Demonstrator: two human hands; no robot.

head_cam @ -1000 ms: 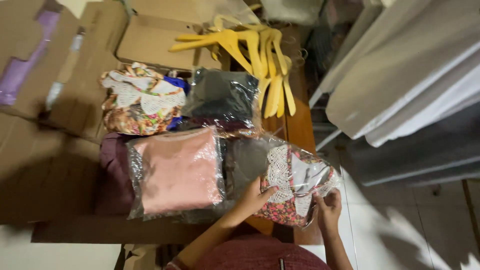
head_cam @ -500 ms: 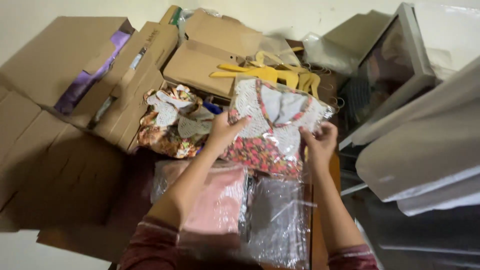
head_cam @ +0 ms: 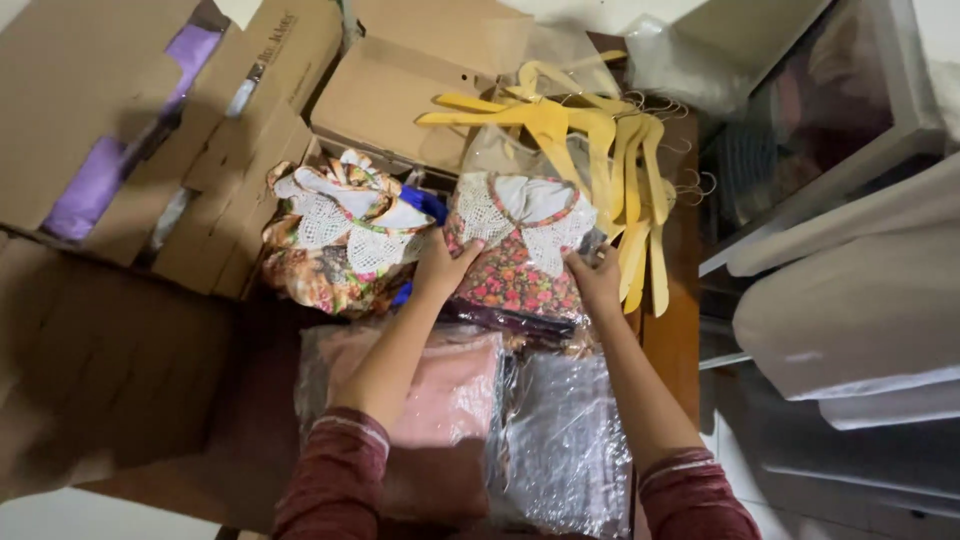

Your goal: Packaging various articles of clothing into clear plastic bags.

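Hands, your left hand [head_cam: 440, 268] and right hand [head_cam: 597, 280], have carried the bagged flowery dress [head_cam: 518, 250] up from the desk's near edge onto the back pile, fingers gripping both sides.

Your hands' way forward was blocked by the yellow wooden hangers [head_cam: 600, 150] and brown cardboard boxes [head_cam: 400, 90]. A folded floral lace-collared garment [head_cam: 340, 235] crowded the left. You had bare brown wooden tabletop [head_cam: 672, 340] open along the right edge.
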